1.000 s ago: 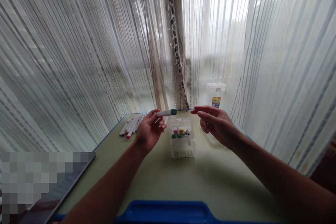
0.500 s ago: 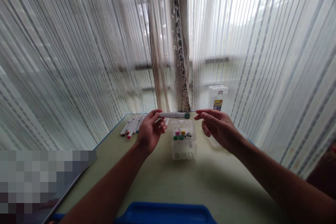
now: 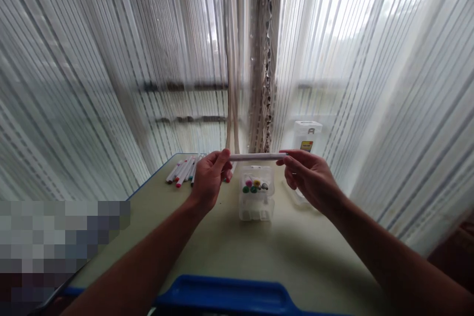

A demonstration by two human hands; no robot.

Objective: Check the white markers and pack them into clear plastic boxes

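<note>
A white marker is held level between both hands above the table. My left hand is closed on its left end. At the other end, the fingertips of my right hand pinch the marker and cover most of its cap. Below the marker stands a clear plastic box with divided slots. Several markers in its upper part show round coloured ends, among them a green one, a pink one and a yellow one. Beside my left hand lies a loose pile of white markers with coloured tips.
A clear case with a yellow label stands at the back right, behind my right hand. A clear plastic piece lies under that hand. The pale table has a blue edge and a blue tray at the front. Striped curtains hang behind.
My right hand has closed on the marker's capped end, which was free and showed green before. The view has shifted slightly.
</note>
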